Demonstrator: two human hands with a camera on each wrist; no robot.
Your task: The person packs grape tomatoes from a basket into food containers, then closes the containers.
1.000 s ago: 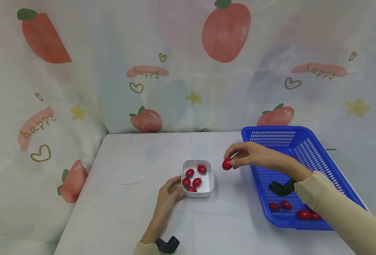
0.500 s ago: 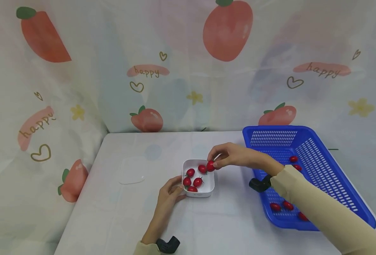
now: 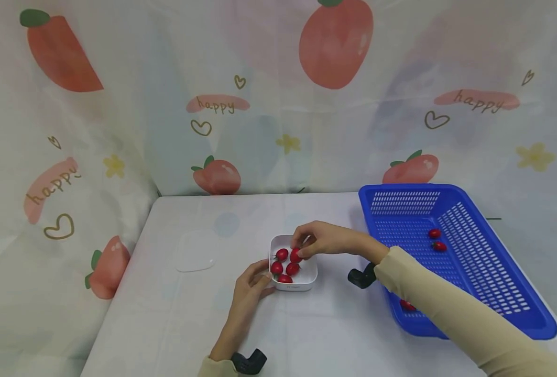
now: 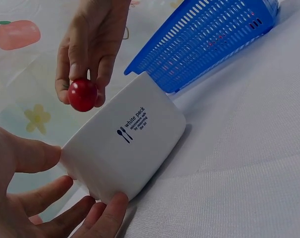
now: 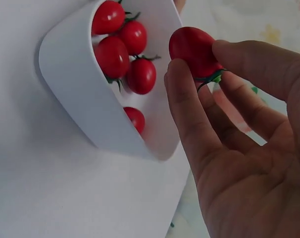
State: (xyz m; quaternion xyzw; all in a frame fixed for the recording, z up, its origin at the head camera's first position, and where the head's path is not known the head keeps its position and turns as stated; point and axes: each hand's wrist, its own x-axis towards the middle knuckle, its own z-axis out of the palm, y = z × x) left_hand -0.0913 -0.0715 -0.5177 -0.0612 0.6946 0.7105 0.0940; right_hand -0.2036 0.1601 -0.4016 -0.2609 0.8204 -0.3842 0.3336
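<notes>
Since the earlier frame the right hand (image 3: 318, 242) has carried the small red cherry tomato with a green stalk (image 5: 193, 47) from the right rim of the small white rounded plastic tub (image 3: 306, 280) to a spot above the tub's middle, and the sleeved forearm has slid further out of the blue perforated plastic basket (image 3: 500, 293). The right hand pinches that tomato between thumb and fingertips (image 5: 182, 82), holding it just over the tub's opening, clear of the five red cherry tomatoes (image 5: 121, 52) lying inside the tub. The left hand (image 3: 250, 285) rests against the tub's near-left corner, its fingers (image 4: 38, 156) loosely spread and touching the white wall, thumb on one side and fingertips underneath the edge. The tub stands on the white cloth-covered counter (image 3: 174, 314), with the basket well to the right of it; two more red tomatoes (image 3: 436, 240) lie deep in the basket. A clear flat plastic lid (image 3: 194, 252) lies on the counter to the left of the tub, apart from it. Behind the tub hangs a pale printed curtain with strawberries (image 3: 217, 178)
</notes>
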